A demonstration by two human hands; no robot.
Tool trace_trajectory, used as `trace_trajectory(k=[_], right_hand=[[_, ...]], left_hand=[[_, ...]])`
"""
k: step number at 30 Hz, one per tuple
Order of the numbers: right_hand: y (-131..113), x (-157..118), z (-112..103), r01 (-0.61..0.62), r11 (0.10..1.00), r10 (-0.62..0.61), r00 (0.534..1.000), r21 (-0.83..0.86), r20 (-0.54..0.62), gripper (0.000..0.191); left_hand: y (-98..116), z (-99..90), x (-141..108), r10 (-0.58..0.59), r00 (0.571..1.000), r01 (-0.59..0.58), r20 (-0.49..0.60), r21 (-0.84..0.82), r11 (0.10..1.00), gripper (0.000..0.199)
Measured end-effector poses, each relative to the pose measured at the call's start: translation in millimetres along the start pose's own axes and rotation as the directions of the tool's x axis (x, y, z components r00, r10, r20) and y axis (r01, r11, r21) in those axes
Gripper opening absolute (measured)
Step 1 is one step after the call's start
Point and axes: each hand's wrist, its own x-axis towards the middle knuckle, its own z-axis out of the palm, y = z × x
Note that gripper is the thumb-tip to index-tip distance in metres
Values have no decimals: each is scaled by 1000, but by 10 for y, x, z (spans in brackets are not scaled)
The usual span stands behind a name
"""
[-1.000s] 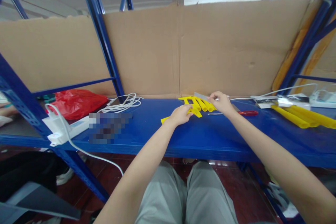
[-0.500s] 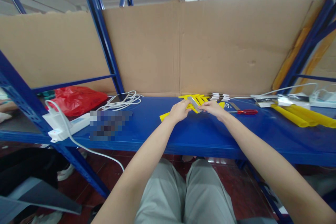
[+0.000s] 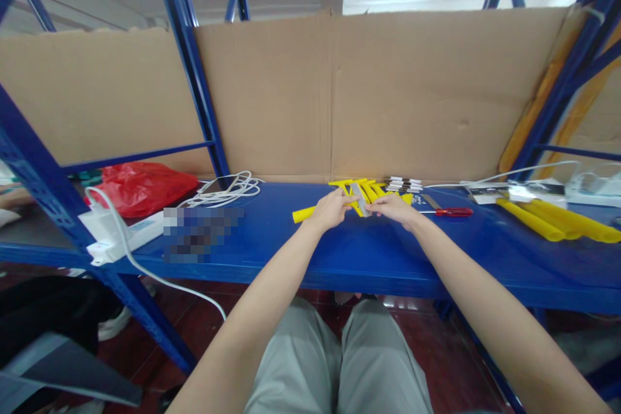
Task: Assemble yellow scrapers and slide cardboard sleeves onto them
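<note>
Near the back middle of the blue shelf, a flat grey piece point(image 3: 359, 198) slants between my two hands. My right hand point(image 3: 391, 207) pinches its lower right end. Closed fingers of my left hand point(image 3: 332, 208) are at its left side, beside a yellow part; exactly what they grip is too small to tell. Several yellow T-shaped pieces point(image 3: 371, 190) lie in a row just behind my hands. A yellow tube point(image 3: 303, 214) lies to the left, partly behind my left hand. To the right is a red-handled screwdriver point(image 3: 453, 212).
Black-and-white items point(image 3: 403, 184) lie behind my right hand. Yellow tubes point(image 3: 531, 220) are at the right. On the left are a white power strip point(image 3: 145, 230), coiled white cable point(image 3: 233, 189) and a red bag point(image 3: 145, 187). Cardboard point(image 3: 272, 97) stands behind.
The grey piece has turned steeper, its lower end now nearer me. My hands have shifted slightly with it. The whole view has tilted a little.
</note>
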Motion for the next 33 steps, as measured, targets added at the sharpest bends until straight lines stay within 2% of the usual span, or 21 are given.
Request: trace_trajectory(k=[4, 12, 20, 27, 33], right_hand=[[-18, -24, -2, -1, 1000, 1, 999, -12, 47, 20], [-26, -63, 64, -25, 996, 14, 991, 84, 131, 24], [52, -11, 83, 1, 991, -21, 989, 137, 148, 25], [32, -7, 85, -19, 985, -11, 985, 173, 172, 28], [7, -18, 67, -9, 986, -16, 989, 168, 146, 27]], left_hand=[[-14, 4, 5, 24, 1000, -24, 15, 2, 1000, 42], [7, -3, 1, 63, 996, -62, 60, -6, 998, 43], [35, -16, -7, 59, 994, -59, 87, 4, 998, 45], [45, 10, -8, 63, 995, -65, 81, 22, 998, 44], [54, 17, -3, 71, 995, -74, 72, 29, 997, 45]])
